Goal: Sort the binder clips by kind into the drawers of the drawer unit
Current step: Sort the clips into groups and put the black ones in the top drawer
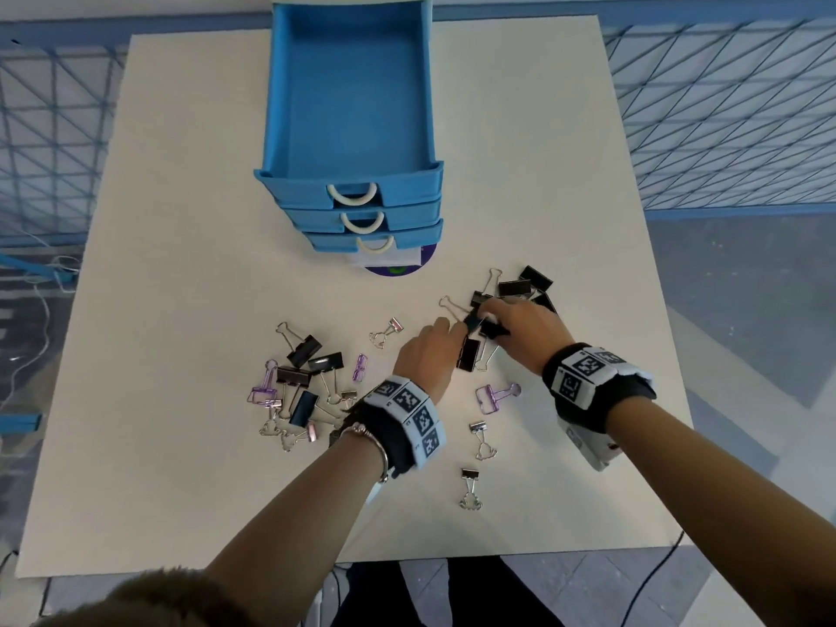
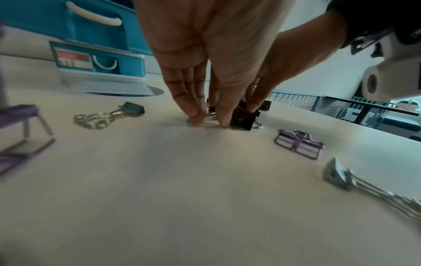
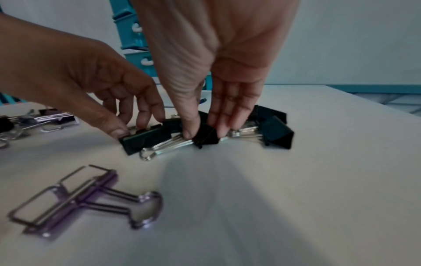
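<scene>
The blue drawer unit (image 1: pixel 348 176) stands at the table's far middle, its top drawer (image 1: pixel 280 106) pulled out and empty, the two drawers below it closed. Both hands work in a cluster of black binder clips (image 1: pixel 524 282) right of centre. My right hand (image 1: pixel 486 319) pinches one black clip (image 3: pixel 205 137) between thumb and fingers. My left hand (image 1: pixel 457 330) holds a neighbouring black clip (image 3: pixel 145 139) by its ends, thumb near, fingers far. In the left wrist view the left hand (image 2: pixel 208 118) has its tips down on the table beside that black clip (image 2: pixel 241 120).
More black clips (image 1: pixel 312 359) lie mixed with purple (image 1: pixel 264 386) and small silver ones at left centre. A purple clip (image 1: pixel 495 395) and two small silver clips (image 1: pixel 479 438) lie near my wrists. A round sticker (image 1: pixel 398 267) shows under the unit's front.
</scene>
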Action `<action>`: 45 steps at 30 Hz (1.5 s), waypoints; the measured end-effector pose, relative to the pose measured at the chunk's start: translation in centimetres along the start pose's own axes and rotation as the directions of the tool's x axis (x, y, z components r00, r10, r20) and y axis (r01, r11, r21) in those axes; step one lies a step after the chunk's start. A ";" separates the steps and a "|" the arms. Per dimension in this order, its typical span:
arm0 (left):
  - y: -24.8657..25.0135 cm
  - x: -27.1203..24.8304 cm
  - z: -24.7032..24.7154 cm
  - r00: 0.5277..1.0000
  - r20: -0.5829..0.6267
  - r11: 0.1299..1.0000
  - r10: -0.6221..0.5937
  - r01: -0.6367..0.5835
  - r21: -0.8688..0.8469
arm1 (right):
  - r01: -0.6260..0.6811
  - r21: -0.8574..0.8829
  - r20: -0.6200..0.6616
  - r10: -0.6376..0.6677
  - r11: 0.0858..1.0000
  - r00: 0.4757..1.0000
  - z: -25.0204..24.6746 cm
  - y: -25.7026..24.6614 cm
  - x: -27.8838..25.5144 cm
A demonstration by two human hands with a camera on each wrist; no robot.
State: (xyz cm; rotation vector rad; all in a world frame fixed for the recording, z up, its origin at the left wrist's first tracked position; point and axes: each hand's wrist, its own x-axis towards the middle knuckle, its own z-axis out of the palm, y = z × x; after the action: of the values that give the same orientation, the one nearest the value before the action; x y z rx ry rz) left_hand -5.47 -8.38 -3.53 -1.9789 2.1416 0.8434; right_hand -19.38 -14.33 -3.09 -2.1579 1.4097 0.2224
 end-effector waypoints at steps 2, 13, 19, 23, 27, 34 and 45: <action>0.5 1.1 -0.2 1.000 -0.002 0.999 -0.013 0.013 -0.031 | -0.033 0.032 -0.029 0.034 0.999 0.999 -0.3 1.0 0.0; 2.2 -3.7 0.7 0.984 -0.044 0.966 0.172 -0.177 -0.190 | 0.088 0.105 -0.038 -0.084 0.991 0.996 2.1 2.2 -6.1; 3.5 -3.1 3.4 0.977 0.118 0.982 0.180 -0.186 0.038 | 0.017 0.195 -0.096 0.002 0.981 0.995 3.6 2.5 -8.2; 1.5 -4.5 2.2 0.995 0.012 0.995 0.096 -0.095 -0.039 | 0.024 0.215 -0.149 0.009 0.976 0.989 3.6 1.4 -8.2; -4.1 -9.6 -0.5 0.961 -0.257 0.950 -0.100 0.015 -0.313 | 0.105 0.216 -0.157 -0.072 0.971 0.985 3.4 -2.6 -6.3; -17.0 -15.8 -0.4 0.736 -0.326 0.778 -0.594 0.420 -0.468 | 0.253 0.069 0.023 -0.255 0.965 0.967 3.4 -11.5 -2.2; -17.9 -13.7 -0.2 0.875 -0.332 0.918 -0.352 0.252 -0.307 | 0.235 -0.132 0.097 -0.224 0.963 0.970 4.5 -14.8 0.2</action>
State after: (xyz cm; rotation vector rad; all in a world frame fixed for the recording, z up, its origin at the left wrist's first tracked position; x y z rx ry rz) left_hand 13.58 3.77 -3.17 -2.7235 1.8762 0.7588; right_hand -5.42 -7.67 -1.76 -2.3782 1.1164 0.3277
